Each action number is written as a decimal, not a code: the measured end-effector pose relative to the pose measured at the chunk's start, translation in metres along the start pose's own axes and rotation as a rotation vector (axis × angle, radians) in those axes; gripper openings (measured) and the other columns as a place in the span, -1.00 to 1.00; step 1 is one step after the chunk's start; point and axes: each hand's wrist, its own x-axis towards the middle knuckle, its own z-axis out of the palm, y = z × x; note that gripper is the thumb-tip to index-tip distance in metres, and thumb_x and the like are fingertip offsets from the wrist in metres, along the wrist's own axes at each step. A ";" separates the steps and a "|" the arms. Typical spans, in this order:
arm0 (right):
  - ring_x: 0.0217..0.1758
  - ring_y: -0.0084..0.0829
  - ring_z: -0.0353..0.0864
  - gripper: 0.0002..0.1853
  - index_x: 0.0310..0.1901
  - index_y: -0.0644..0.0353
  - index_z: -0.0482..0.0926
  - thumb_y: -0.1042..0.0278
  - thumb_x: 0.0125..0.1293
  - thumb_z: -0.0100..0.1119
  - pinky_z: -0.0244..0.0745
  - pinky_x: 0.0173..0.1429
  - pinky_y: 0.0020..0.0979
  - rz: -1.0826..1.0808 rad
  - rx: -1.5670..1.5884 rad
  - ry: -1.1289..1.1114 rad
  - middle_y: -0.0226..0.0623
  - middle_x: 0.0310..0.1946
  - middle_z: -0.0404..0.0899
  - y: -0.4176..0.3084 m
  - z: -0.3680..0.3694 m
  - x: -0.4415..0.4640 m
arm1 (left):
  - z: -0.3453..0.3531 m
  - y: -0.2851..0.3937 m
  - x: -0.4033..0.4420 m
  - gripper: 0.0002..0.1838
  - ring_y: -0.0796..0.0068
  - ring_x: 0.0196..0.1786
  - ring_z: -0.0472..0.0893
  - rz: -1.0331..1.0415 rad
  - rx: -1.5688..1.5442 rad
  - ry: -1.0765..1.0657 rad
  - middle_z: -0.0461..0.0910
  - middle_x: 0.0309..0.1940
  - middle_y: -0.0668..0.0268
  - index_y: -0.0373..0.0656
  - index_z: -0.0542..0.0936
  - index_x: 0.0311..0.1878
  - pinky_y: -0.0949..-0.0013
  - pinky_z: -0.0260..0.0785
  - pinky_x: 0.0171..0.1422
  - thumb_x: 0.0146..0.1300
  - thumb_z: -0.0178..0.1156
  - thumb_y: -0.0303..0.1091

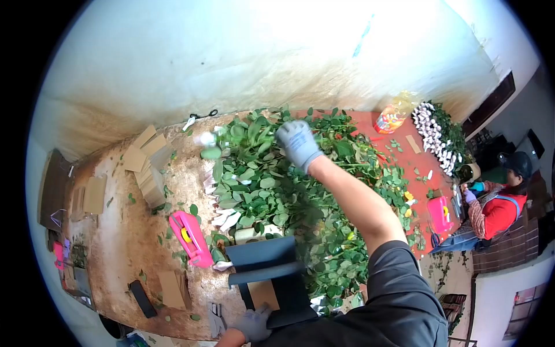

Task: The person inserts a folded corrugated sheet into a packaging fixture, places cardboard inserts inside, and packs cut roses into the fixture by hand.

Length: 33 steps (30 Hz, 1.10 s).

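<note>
So the biggest thing here is the table (115, 243), running off to the right with a wall along its far side. Next is a huge leafy heap (260, 191) across the middle, stems seemingly lying left to right, with wrapped heads (226, 220) poking out on the left. Nearer sits a black stand (263, 254), touching or very close to the heap's near-left edge; can't say which.

Person's right hand (299, 144), gray glove, is way over the far part of the heap. Fingers look bunched, but honestly can't tell if they've closed on a stem. Left hand (252, 325) is at the near edge, fingertips on a small cardboard piece (263, 294) on the stand; can't tell if it's pinching or just resting.

Smallest is the one that matters: a pale bloom (205, 139), left of the right-hand fingers and clearly apart from them, with blurry leaves in between. Its long axis seems to run left-right, roughly toward that glove. Right hand's way nearer; the left is far off on the near side.

Bloom's smeared, its stem is lost in the leaves, the right fingertips are hidden, and the left forearm's cut off at the bottom.
</note>
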 end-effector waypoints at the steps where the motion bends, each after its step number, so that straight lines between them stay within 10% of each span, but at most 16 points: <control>1: 0.06 -0.20 0.63 -0.74 -0.01 0.02 0.62 0.41 0.25 0.20 0.45 0.20 -0.10 0.010 0.029 0.075 -0.22 -0.05 0.62 0.008 -0.029 -0.003 | 0.001 -0.001 0.002 -0.21 -0.18 0.30 0.54 -0.003 -0.007 -0.010 0.24 0.55 -0.05 -0.15 0.34 0.50 0.05 0.38 0.45 0.24 0.23 0.00; 7: -0.03 -0.15 0.63 -0.70 -0.07 0.04 0.58 0.51 0.12 0.24 0.54 0.01 -0.14 -0.102 0.114 0.622 -0.29 -0.09 0.60 0.000 -0.196 -0.085 | -0.005 0.001 0.008 -0.35 -0.13 0.32 0.54 0.046 0.013 -0.037 0.38 0.40 -0.11 -0.27 0.50 0.32 0.06 0.41 0.43 0.26 0.17 -0.03; 14: -0.07 -0.25 0.59 -0.71 -0.04 -0.05 0.61 0.34 0.17 0.17 0.53 -0.08 -0.21 -0.303 0.052 -0.065 -0.36 -0.13 0.56 -0.106 -0.193 -0.257 | -0.002 0.003 0.012 -0.48 -0.06 0.19 0.66 0.092 0.116 0.048 0.64 0.12 -0.16 -0.34 0.68 0.09 0.10 0.50 0.32 0.21 0.09 -0.14; 24: 0.03 -0.15 0.69 -0.81 -0.08 -0.04 0.68 0.20 0.33 0.20 0.54 -0.02 -0.08 -0.013 0.128 -0.832 -0.23 -0.02 0.66 -0.145 -0.036 -0.368 | -0.012 0.007 0.000 -0.52 -0.01 0.09 0.72 0.082 0.124 0.075 0.71 -0.01 -0.14 -0.34 0.74 -0.02 0.09 0.54 0.23 0.13 0.13 -0.18; 27: 0.04 -0.19 0.69 -0.79 -0.12 -0.02 0.74 0.17 0.35 0.19 0.54 -0.02 -0.12 -0.058 -0.130 -0.883 -0.23 -0.03 0.69 -0.155 -0.024 -0.355 | -0.026 0.017 -0.007 -0.45 -0.09 0.27 0.59 0.015 0.145 -0.129 0.61 0.20 -0.14 -0.26 0.58 0.19 0.01 0.42 0.38 0.31 0.02 -0.05; 33: -0.08 -0.19 0.72 -0.81 -0.05 0.07 0.60 0.31 0.35 0.13 0.67 -0.07 -0.15 -0.136 0.273 -0.528 -0.20 -0.13 0.61 -0.232 -0.131 -0.267 | -0.016 0.013 -0.003 -0.52 -0.01 0.13 0.70 0.026 0.073 0.037 0.71 0.02 -0.11 -0.30 0.73 0.00 0.07 0.53 0.23 0.17 0.11 -0.15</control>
